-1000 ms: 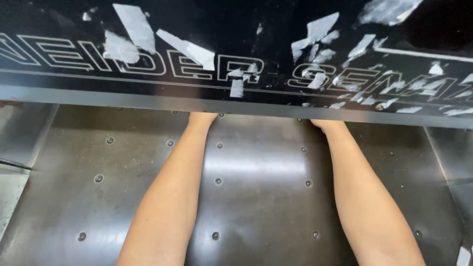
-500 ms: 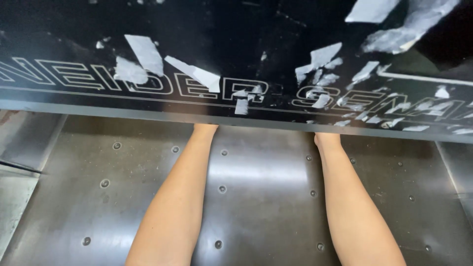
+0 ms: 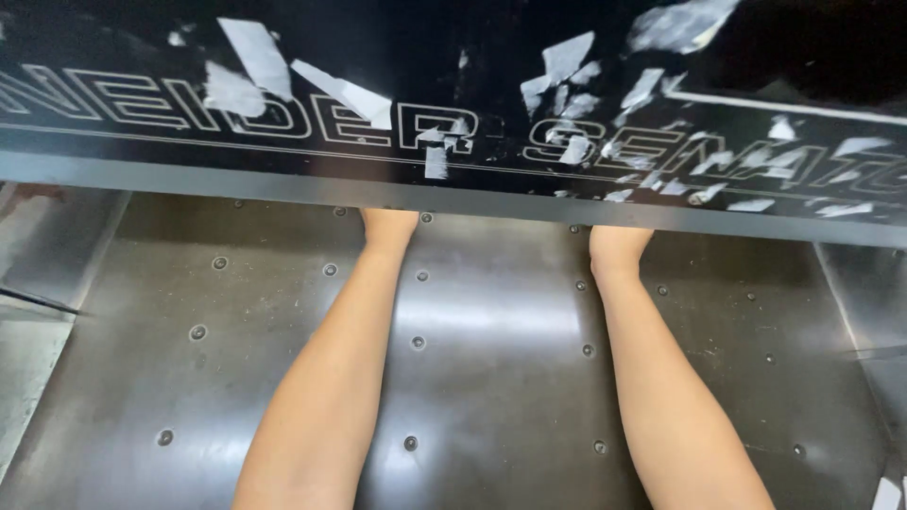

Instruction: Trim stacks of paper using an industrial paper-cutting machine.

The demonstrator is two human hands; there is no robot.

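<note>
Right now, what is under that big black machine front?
Both forearms reach under the black machine front, above the grey metal table. Only the wrists show; the hands and anything they hold are hidden.

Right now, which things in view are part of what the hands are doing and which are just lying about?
In the work:
- left forearm and right forearm, reaching under the black machine housing; both hands are hidden beneath it
- grey metal table with round studs, under the arms

Lying about:
- torn white paper scraps stuck on the housing
- side panel at the left

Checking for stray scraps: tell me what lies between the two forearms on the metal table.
Only bare metal table with small round studs shows between the forearms, in the head view.
</note>
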